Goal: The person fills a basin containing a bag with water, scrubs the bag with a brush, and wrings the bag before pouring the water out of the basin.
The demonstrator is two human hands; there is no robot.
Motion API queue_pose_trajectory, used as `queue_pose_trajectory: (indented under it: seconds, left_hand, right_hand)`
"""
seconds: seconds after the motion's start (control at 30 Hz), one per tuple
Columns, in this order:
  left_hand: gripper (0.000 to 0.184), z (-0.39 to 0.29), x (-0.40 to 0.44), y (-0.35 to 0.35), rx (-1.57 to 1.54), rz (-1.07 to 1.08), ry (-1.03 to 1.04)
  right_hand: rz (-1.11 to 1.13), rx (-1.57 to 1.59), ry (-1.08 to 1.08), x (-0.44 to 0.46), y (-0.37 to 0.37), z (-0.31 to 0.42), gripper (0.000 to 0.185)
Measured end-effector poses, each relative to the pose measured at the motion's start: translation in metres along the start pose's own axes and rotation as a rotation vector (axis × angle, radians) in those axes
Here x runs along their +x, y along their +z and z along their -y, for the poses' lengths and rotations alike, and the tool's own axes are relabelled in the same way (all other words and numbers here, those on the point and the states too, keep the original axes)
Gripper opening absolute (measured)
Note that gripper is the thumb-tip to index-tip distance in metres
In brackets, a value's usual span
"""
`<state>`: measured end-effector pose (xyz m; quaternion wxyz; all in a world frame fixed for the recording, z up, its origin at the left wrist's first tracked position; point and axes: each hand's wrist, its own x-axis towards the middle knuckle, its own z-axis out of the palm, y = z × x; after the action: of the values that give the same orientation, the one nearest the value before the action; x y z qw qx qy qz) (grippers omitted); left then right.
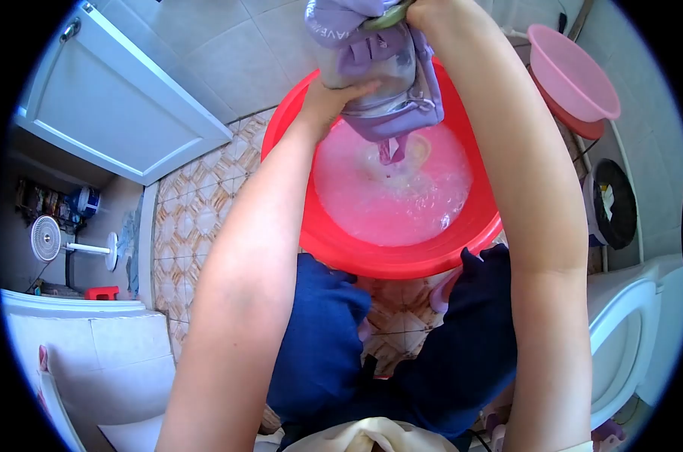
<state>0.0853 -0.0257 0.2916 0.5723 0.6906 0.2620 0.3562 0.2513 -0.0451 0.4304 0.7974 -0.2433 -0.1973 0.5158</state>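
Holding purple bag (395, 125) over basin (390, 265)

Around you spreads a floor (198, 218) of tan patterned tile, with a pale tiled wall (213, 41) ahead. On your left, a white door (119, 98) stands open by a dimmer space holding a white fan (46, 238). Your right has a white toilet (620, 358) and a black-rimmed bin (620, 230).

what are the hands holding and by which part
A purple bag: the left hand grips its side; the right hand holds it beside the green strip.
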Motion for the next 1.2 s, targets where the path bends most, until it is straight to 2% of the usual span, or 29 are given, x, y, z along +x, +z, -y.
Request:
queue_pose_trajectory:
  seconds: [0.13,0.37,0.43,0.47,0.53,0.57,0.63,0.67,0.73,0.87,0.93,1.07,1.13,1.2]
  left_hand:
    - [0.045,0.0,0.003,-0.006,-0.004,-0.15,-0.077]
    - [0.045,-0.007,0.0,-0.007,0.043,-0.154,-0.122]
    - [0.042,-0.003,0.0,-0.009,0.111,-0.119,-0.273]
    - [0.042,-0.001,-0.001,-0.014,0.113,-0.123,-0.272]
    - [0.041,0.004,-0.001,-0.024,0.096,0.08,-0.535]
    - [0.041,0.007,-0.002,-0.03,0.095,0.081,-0.539]
    - [0.04,0.008,-0.006,-0.036,-0.194,0.195,-0.659]
    - [0.04,0.008,-0.005,-0.036,-0.193,0.195,-0.661]
    - [0.038,-0.005,-0.006,-0.029,-0.262,-0.006,-0.881]
    - [0.035,-0.01,-0.01,-0.023,-0.104,-0.026,-0.893]
    - [0.033,-0.003,-0.01,-0.025,0.087,-0.035,-0.8]
    - [0.029,-0.002,-0.014,-0.021,0.232,-0.048,-0.658]
    - [0.027,-0.007,-0.018,-0.01,0.446,-0.045,-0.592]
    - [0.028,-0.02,-0.018,0.001,0.544,-0.067,-0.66]
  right_hand:
    - [-0.011,-0.051,0.034,0.007,-0.014,0.007,0.014]
    - [-0.052,-0.017,0.044,0.01,-0.027,0.009,0.02]
    - [-0.038,0.017,0.041,0.013,-0.03,0.002,0.022]
    - [-0.034,0.019,0.043,0.013,-0.03,-0.001,0.022]
    - [-0.08,-0.031,0.062,0.011,-0.033,-0.005,0.022]
    - [-0.083,-0.031,0.064,0.014,-0.036,-0.01,0.022]
    - [-0.137,-0.1,0.042,0.021,-0.039,-0.016,0.02]
    - [-0.138,-0.099,0.042,0.024,-0.041,-0.017,0.02]
    - [-0.171,-0.092,0.031,0.019,-0.037,-0.016,0.019]
    - [-0.114,-0.056,0.092,0.015,-0.035,-0.013,0.019]
    - [-0.106,-0.034,0.072,0.016,-0.036,-0.013,0.018]
    - [-0.103,0.023,-0.034,0.014,-0.03,-0.011,0.018]
    - [-0.208,0.013,-0.019,0.011,-0.027,-0.009,0.018]
    - [-0.229,-0.017,-0.015,0.005,-0.022,-0.007,0.017]
